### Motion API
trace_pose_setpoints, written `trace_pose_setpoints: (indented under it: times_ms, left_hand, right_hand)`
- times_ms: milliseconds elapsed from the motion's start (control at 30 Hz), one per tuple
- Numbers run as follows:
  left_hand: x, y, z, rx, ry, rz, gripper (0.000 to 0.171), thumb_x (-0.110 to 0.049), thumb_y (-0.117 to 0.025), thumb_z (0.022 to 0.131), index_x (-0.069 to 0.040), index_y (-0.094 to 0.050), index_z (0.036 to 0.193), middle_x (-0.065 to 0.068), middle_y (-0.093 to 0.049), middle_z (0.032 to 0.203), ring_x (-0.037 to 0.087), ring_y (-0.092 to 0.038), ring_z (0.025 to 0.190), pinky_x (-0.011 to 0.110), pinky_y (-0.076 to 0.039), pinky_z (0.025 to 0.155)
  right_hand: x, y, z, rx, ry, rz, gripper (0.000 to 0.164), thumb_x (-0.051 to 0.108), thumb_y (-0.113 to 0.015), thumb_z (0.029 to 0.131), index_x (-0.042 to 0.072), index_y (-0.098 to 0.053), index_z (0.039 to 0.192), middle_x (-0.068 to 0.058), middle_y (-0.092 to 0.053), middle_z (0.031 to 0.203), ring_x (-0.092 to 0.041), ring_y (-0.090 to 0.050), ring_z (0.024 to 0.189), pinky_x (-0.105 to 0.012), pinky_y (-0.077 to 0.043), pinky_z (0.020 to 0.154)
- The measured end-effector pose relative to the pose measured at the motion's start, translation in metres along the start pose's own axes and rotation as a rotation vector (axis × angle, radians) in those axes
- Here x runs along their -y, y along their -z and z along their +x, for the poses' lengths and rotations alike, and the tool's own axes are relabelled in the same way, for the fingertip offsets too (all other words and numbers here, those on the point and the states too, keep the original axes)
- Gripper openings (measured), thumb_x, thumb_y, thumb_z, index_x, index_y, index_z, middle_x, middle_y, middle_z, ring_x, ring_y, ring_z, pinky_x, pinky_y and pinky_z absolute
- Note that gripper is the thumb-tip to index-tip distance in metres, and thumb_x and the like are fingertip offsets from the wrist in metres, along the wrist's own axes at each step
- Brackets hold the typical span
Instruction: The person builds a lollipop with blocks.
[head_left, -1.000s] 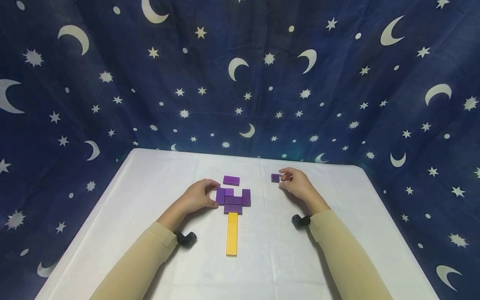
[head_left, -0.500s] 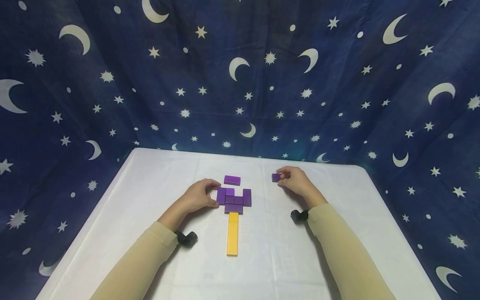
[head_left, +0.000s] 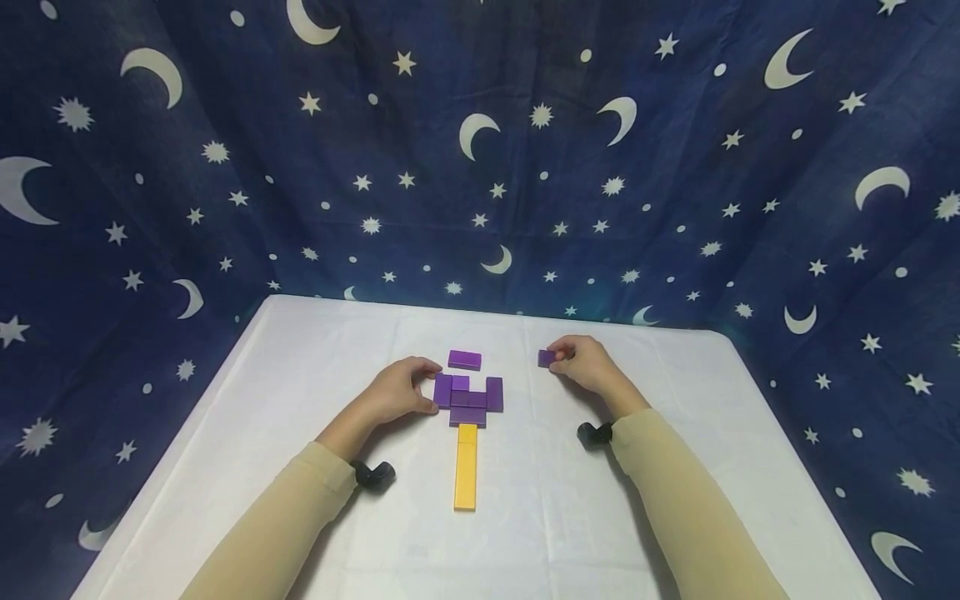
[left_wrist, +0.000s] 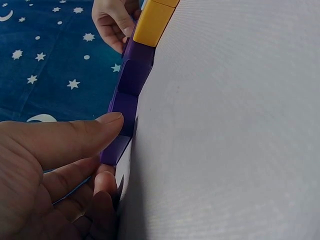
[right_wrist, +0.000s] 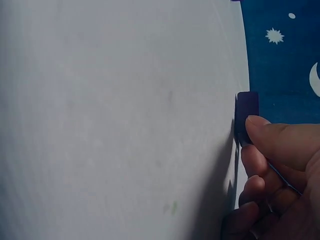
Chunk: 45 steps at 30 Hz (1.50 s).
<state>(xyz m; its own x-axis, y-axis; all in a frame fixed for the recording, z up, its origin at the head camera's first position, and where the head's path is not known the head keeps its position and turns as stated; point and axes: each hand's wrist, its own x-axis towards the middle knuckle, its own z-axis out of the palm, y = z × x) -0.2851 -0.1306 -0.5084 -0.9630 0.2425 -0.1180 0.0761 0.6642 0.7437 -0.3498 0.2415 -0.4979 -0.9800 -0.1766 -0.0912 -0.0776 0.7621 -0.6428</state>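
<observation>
My left hand [head_left: 393, 392] pinches the upright purple block [head_left: 442, 391] at the left of a flat arrangement, thumb at its near end and a finger at its far end. In the left wrist view the thumb lies against the purple block's side [left_wrist: 123, 109]. Between the right hand's [head_left: 591, 364] thumb and fingers is a small purple block [head_left: 546, 358], held close to the tablecloth. The right wrist view shows this block dark, the thumb [right_wrist: 270, 134] across its lower end. Several purple blocks [head_left: 467, 417] touch one another above a long yellow strip [head_left: 466, 471].
A separate purple block [head_left: 465, 360] lies just beyond the arrangement. Another purple block [head_left: 494, 395] stands upright on its right side, with a notch of white cloth beside it. The white table [head_left: 360, 542] ends at a dark blue curtain [head_left: 480, 167] printed with moons and stars.
My right hand has closed its fingers on the small purple block and shifted it slightly left. The left hand stays at its block, and the arrangement looks the same.
</observation>
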Motion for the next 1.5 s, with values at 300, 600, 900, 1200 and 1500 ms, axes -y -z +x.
trace_pose_setpoints:
  times_ms: [300, 600, 900, 1200, 1500]
  left_hand:
    - [0.000, 0.001, 0.000, 0.001, -0.001, 0.003, 0.070, -0.017, -0.095, 0.075, -0.016, -0.069, 0.140, 0.008, -0.070, 0.140, 0.035, -0.058, 0.142, 0.061, -0.041, 0.123]
    - [0.000, 0.001, 0.000, 0.001, -0.001, 0.003, 0.070, -0.017, -0.095, 0.075, -0.017, -0.069, 0.140, 0.007, -0.071, 0.139, 0.034, -0.060, 0.139, 0.060, -0.043, 0.122]
    - [0.000, 0.000, 0.001, -0.001, -0.001, 0.006, 0.070, -0.017, -0.096, 0.074, -0.017, -0.069, 0.139, 0.008, -0.071, 0.139, 0.034, -0.059, 0.141, 0.060, -0.042, 0.122]
    - [-0.001, 0.000, 0.001, -0.003, 0.004, -0.001, 0.071, -0.016, -0.096, 0.074, -0.016, -0.069, 0.140, 0.008, -0.071, 0.139, 0.034, -0.060, 0.139, 0.059, -0.043, 0.122]
    - [-0.001, 0.000, 0.000, -0.003, 0.008, 0.000, 0.070, -0.017, -0.096, 0.074, -0.017, -0.069, 0.140, 0.007, -0.071, 0.140, 0.034, -0.059, 0.141, 0.060, -0.041, 0.123]
  right_hand:
    - [0.016, -0.011, -0.004, 0.014, 0.019, 0.037, 0.030, 0.013, -0.079, 0.095, 0.010, -0.077, 0.125, -0.006, -0.070, 0.104, -0.022, -0.062, 0.092, -0.031, -0.053, 0.076]
    - [0.041, -0.024, -0.009, 0.028, 0.070, 0.044, 0.031, 0.015, -0.082, 0.093, 0.014, -0.078, 0.124, -0.005, -0.072, 0.106, -0.023, -0.062, 0.093, -0.033, -0.052, 0.078]
    - [0.054, -0.038, -0.011, 0.039, 0.086, 0.050, 0.030, 0.015, -0.083, 0.093, 0.016, -0.079, 0.123, -0.006, -0.073, 0.115, -0.023, -0.062, 0.098, -0.034, -0.051, 0.081]
    - [0.068, -0.047, -0.017, 0.048, 0.079, 0.073, 0.029, 0.017, -0.084, 0.093, 0.017, -0.080, 0.122, -0.005, -0.074, 0.119, -0.023, -0.061, 0.094, -0.034, -0.051, 0.078]
    - [0.077, -0.054, -0.018, 0.063, 0.095, 0.083, 0.031, 0.018, -0.085, 0.092, 0.017, -0.080, 0.122, -0.005, -0.075, 0.117, -0.022, -0.060, 0.090, -0.033, -0.051, 0.076]
